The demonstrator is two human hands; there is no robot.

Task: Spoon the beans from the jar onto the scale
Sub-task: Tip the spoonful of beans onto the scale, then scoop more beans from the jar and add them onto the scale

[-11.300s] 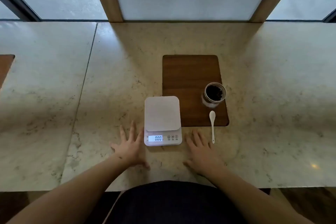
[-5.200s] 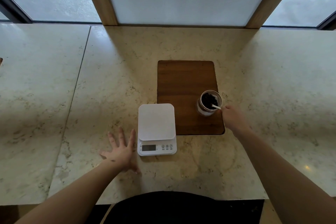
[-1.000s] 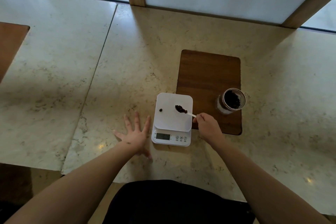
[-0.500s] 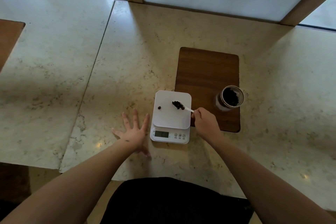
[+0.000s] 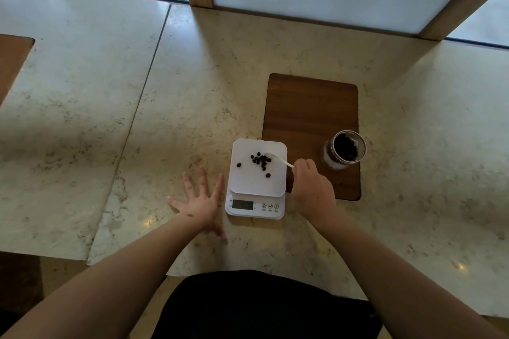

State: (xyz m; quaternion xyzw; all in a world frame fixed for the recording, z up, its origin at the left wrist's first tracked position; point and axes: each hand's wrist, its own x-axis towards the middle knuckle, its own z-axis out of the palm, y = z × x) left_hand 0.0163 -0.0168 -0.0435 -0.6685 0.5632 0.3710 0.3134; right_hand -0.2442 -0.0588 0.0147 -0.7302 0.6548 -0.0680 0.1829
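A white kitchen scale (image 5: 257,183) sits on the marble counter in front of me, its display dim. Several dark beans (image 5: 260,160) lie scattered on its platform, one bean apart at the left. My right hand (image 5: 312,190) grips the handle of a small white spoon (image 5: 278,158), whose tipped bowl rests over the platform's upper right beside the beans. A glass jar (image 5: 345,149) holding more dark beans stands on the wooden board, right of the scale. My left hand (image 5: 199,199) lies flat on the counter left of the scale, fingers spread.
The brown wooden board (image 5: 311,118) lies behind and right of the scale. A seam in the marble counter (image 5: 137,107) runs diagonally at the left. Another wooden panel (image 5: 11,63) shows at the far left edge. Window frames rise behind the counter.
The spoon has tipped and its beans now lie spread on the scale platform. My right hand stayed beside the scale; my left hand has not moved.
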